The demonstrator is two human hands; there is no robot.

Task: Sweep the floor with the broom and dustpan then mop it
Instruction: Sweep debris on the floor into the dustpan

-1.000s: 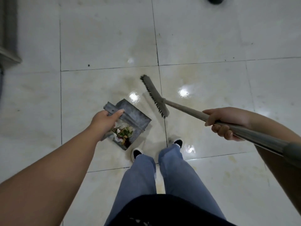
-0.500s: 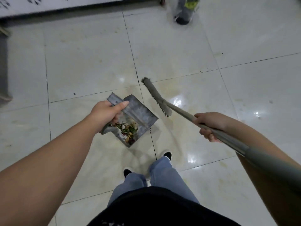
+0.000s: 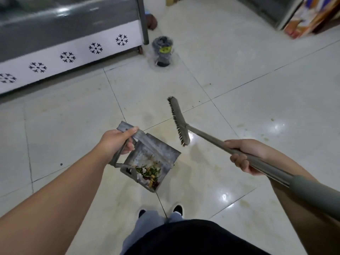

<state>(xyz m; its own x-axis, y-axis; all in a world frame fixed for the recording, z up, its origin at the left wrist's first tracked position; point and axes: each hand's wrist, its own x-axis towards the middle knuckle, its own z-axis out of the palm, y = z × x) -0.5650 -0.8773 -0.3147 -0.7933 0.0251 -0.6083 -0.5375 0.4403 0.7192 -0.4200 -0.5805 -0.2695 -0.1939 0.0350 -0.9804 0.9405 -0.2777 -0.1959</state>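
Our left hand (image 3: 117,142) curled round the handle of the metal dustpan (image 3: 149,159), thumb along its top, holding it above the tiled floor (image 3: 239,74) at the middle of the frame; a heap of green and yellow scraps (image 3: 150,173) lay in its lower end. Our right hand (image 3: 244,155), at centre right, gripped the broom (image 3: 202,134) by its grey pole, the brush head raised just right of the dustpan, apart from it. At upper left we saw a chest freezer (image 3: 70,46) with snowflake marks, and beside its corner a small dark bin (image 3: 162,50).
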